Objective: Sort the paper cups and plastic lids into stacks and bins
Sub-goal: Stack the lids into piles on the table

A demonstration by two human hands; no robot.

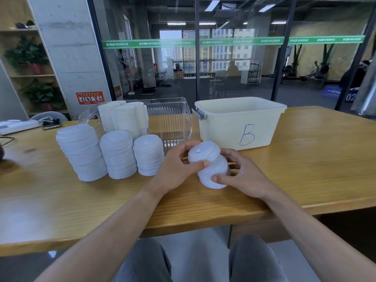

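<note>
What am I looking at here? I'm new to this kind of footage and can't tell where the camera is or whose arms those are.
There is no machine: a person wears a wide-angle camera on the head, looking forward and down, so the arms are their own. They sit at a wooden table. The left hand and the right hand both grip a short stack of white plastic lids, tilted, its lower end near the table. To the left stand three more lid stacks. Behind those, stacks of paper cups stand at the left end of a clear plastic bin. To the right is a cream bin marked B; what it holds is not visible. A phone lies far left.
</note>
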